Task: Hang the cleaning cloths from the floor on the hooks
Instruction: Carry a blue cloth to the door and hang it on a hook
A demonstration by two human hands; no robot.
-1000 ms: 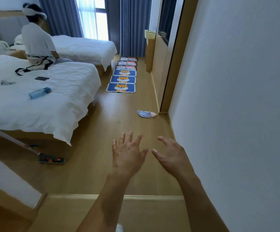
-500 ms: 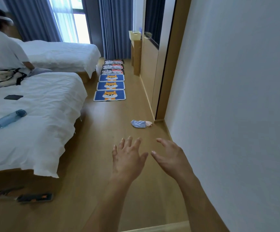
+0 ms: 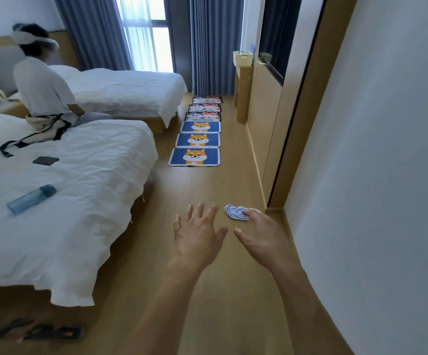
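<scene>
Both hands are stretched out in front, empty. The left hand (image 3: 197, 237) has its fingers spread and straight, palm down above the wooden floor (image 3: 207, 290). The right hand (image 3: 264, 239) is loose too, fingers reaching forward, and its fingertips overlap the near edge of a crumpled blue-and-white striped cloth (image 3: 234, 212); whether they touch it I cannot tell. That cloth lies on the floor near the right edge, just beside the corner where the white wall (image 3: 374, 175) meets the wooden door frame (image 3: 307, 111).

Further along the floor a row of mats (image 3: 199, 135) runs toward the dark blue curtains (image 3: 207, 47), the nearest three blue with an orange dog on each. To the left stands a bed (image 3: 67, 206) with a white cover; a blue bottle (image 3: 31, 198) lies on it near its left edge, and a dark flat object (image 3: 45, 160) lies further up. Another person (image 3: 41, 83) in a white shirt sits at the far edge of that bed, back turned. A second white bed (image 3: 126, 90) stands beyond.
</scene>
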